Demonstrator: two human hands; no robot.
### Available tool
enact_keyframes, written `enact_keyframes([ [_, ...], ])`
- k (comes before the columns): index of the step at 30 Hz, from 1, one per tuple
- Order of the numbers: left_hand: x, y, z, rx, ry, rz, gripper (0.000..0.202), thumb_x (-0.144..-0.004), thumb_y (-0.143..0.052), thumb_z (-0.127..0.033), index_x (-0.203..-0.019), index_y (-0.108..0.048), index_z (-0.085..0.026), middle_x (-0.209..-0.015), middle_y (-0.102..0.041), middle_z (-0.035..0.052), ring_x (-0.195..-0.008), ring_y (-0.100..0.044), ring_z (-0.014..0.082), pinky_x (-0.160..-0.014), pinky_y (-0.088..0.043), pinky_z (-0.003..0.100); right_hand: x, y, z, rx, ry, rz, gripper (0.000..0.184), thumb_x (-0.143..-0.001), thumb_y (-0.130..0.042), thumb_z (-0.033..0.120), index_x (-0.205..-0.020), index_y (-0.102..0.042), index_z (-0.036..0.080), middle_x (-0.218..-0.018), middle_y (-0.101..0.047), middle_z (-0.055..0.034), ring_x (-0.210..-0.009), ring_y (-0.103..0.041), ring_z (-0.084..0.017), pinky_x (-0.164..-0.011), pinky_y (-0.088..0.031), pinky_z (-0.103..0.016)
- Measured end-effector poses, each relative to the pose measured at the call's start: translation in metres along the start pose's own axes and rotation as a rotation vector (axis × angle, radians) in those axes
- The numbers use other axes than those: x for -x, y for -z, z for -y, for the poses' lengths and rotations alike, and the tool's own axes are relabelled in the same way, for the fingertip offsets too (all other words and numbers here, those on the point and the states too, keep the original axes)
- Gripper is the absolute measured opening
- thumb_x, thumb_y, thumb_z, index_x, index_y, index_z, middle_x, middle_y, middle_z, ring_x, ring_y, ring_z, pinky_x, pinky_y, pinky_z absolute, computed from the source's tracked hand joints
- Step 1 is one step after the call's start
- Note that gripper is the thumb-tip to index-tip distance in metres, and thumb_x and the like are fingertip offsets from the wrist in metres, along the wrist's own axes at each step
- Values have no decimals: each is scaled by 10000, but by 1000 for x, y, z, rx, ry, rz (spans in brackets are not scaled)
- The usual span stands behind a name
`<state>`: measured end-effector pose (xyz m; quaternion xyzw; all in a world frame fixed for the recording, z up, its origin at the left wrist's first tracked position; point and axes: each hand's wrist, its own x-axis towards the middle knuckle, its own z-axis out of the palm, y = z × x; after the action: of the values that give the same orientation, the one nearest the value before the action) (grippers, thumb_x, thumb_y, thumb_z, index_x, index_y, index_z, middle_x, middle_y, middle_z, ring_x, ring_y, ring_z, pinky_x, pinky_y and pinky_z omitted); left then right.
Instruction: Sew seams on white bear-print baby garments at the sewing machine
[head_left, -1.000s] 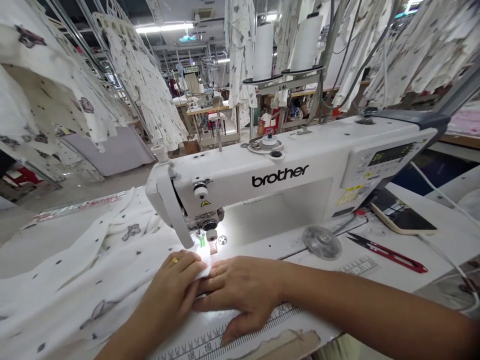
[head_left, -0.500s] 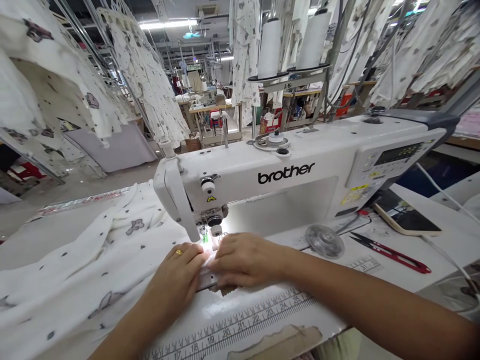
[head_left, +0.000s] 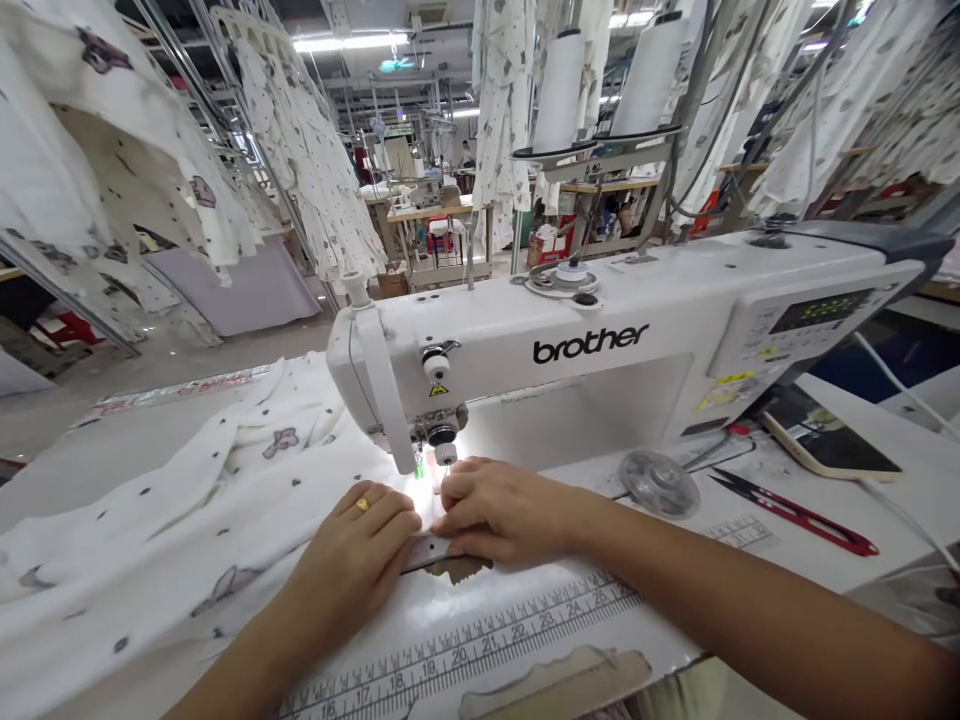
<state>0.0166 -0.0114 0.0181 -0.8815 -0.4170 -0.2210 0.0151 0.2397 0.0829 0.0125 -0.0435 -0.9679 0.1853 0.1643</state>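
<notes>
A white Brother sewing machine [head_left: 600,340] stands on the table, its lit needle area just beyond my fingers. White printed fabric [head_left: 187,500] spreads to the left and runs under the presser foot [head_left: 439,470]. My left hand [head_left: 352,555], with a gold ring, lies flat on the fabric edge, fingers together and pressing down. My right hand [head_left: 499,510] sits beside it, fingers curled and pinching the fabric edge right at the presser foot. The two hands touch each other at the fingertips.
Red thread snips [head_left: 795,510] and a phone [head_left: 829,445] lie at the right beside a metal bobbin disc [head_left: 658,482]. A ruler strip [head_left: 465,650] runs along the table front. Thread cones [head_left: 559,90] stand behind the machine. Printed garments hang all around.
Both hands have slid forward toward the needle with the fabric edge. My right hand went from lying flat to curled at the presser foot. The view shifted slightly left.
</notes>
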Motion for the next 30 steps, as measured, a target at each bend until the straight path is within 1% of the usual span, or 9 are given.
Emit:
enact_keyframes([
  [4,1,-8,-1,-48,-69,-51,182,-937,-477,-30,-894,-599,-159,-817,-611,24,-750,-503,162,-767,-413,345,1,0,-1,4,17,3,168,-943,-630,304,-1046,-701,192,-866,-588,-18,-849,-516,-158,-872,-394,-304],
  [10,-1,-13,-7,-256,-77,-106,186,-941,-473,-44,-894,-626,-140,-811,-637,40,-725,-534,174,-738,-424,355,1,3,1,124,72,19,153,-960,-597,304,-960,-688,180,-847,-570,-17,-815,-482,-154,-827,-374,-293],
  [14,-5,-12,-10,-235,-50,-52,212,-962,-446,-76,-899,-637,-143,-837,-649,53,-800,-570,197,-764,-456,365,0,6,4,216,87,51,187,-968,-583,329,-895,-667,178,-850,-575,-14,-809,-473,-155,-808,-373,-294],
  [17,-4,-13,-9,-195,-43,-5,220,-978,-431,-105,-930,-643,-136,-879,-658,70,-861,-585,218,-781,-480,379,0,7,3,273,104,69,196,-970,-577,353,-903,-661,188,-863,-582,-10,-796,-471,-151,-832,-384,-300],
  [19,-2,-14,-8,-202,-62,23,223,-980,-421,-107,-976,-644,-123,-904,-660,84,-874,-591,228,-784,-495,389,0,7,2,281,122,56,208,-980,-552,352,-894,-662,198,-839,-593,-4,-779,-480,-150,-871,-385,-309],
  [21,0,-15,-7,-242,-89,46,232,-971,-415,-86,-1042,-635,-106,-922,-662,95,-876,-597,234,-791,-510,398,0,8,0,283,126,3,230,-988,-519,327,-870,-665,194,-836,-622,-7,-795,-509,-156,-947,-364,-341],
  [24,2,-14,-8,-278,-101,73,234,-956,-423,-67,-1083,-618,-95,-944,-665,99,-861,-604,229,-789,-530,397,0,9,-1,271,93,-82,189,-977,-521,285,-955,-674,177,-996,-678,-38,-931,-557,-180,-1057,-290,-396],
  [26,3,-13,-9,-264,-91,83,219,-956,-427,-73,-1061,-618,-95,-956,-668,100,-856,-609,223,-783,-541,390,0,8,-1,229,72,-72,184,-971,-542,273,-1076,-657,175,-1111,-675,-46,-1028,-556,-192,-1088,-265,-397],
  [30,4,-14,-7,-257,-89,83,221,-954,-422,-70,-1027,-629,-94,-972,-678,106,-876,-626,230,-803,-551,401,1,4,1,171,22,-14,239,-951,-588,258,-1178,-619,191,-1134,-678,-20,-1111,-535,-185,-1124,-226,-393],
])
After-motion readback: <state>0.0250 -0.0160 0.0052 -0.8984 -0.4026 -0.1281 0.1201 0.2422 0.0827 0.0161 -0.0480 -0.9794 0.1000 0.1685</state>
